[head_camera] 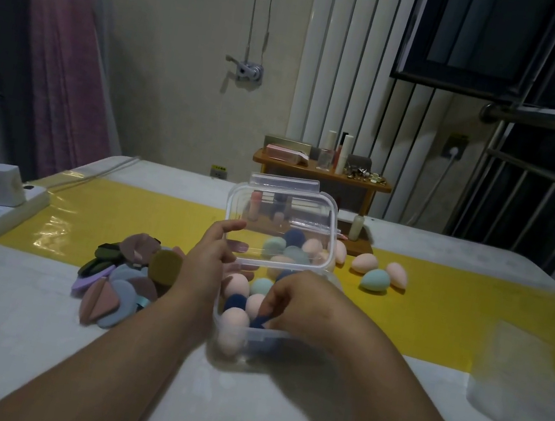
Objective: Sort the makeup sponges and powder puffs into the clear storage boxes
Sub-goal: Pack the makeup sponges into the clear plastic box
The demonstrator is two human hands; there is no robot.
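Left hand [212,254]: I pinch the lid [280,225] up, keeping the box [246,338] open.
Right hand [299,307]: fingertips pinching a dark blue sponge [258,321] into it.

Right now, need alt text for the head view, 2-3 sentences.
Two bare hands work at a clear storage box of egg-shaped makeup sponges: the left hand holds its lid raised, the right hand puts a dark blue sponge inside. A pile of flat powder puffs lies left of the box, and three loose sponges behind it to the right.
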